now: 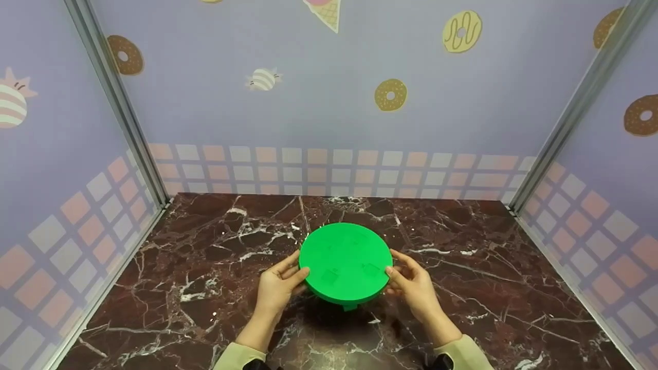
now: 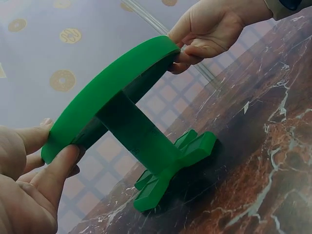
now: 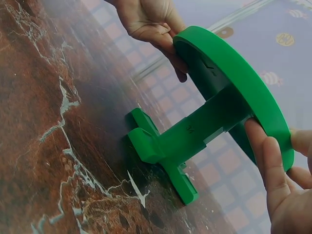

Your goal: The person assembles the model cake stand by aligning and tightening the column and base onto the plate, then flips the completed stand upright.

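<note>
A small green pedestal table (image 1: 345,262) is between my hands, its flat round top facing up in the head view. My left hand (image 1: 277,285) grips the rim on the left, thumb at the top edge. Opposite it, my right hand (image 1: 414,288) holds the right side of the rim. Both wrist views show the column (image 2: 139,134) under the top and the splayed feet (image 3: 146,146) at its base. The feet are right by the marble surface; whether they touch it I cannot tell.
A dark red marble tabletop (image 1: 205,267) with white veins spreads beneath. Purple panels (image 1: 318,113) with sweets and tile patterns stand behind and on both sides, joined by metal corner posts (image 1: 118,103). A white fleck (image 3: 136,187) lies near the feet.
</note>
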The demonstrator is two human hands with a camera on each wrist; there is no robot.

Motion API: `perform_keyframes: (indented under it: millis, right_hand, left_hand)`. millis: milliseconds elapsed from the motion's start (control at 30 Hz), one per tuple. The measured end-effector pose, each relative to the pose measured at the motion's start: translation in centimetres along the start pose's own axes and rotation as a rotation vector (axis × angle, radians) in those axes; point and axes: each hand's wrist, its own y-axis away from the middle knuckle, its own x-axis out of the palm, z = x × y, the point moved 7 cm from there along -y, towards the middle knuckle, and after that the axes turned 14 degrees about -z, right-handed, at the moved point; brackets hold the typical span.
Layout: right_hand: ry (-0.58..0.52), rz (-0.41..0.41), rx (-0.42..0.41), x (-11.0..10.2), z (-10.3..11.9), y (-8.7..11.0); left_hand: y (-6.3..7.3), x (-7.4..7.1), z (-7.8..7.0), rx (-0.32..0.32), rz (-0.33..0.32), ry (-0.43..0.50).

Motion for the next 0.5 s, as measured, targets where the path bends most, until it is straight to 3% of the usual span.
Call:
perform_keyframes:
  millis: [500]
  right_hand:
    - [-0.001,0.007,0.037,-0.16,-0.33,0.1]
  left_hand:
    - [0.04,0.2,0.44,-0.03,-0.004,0.047]
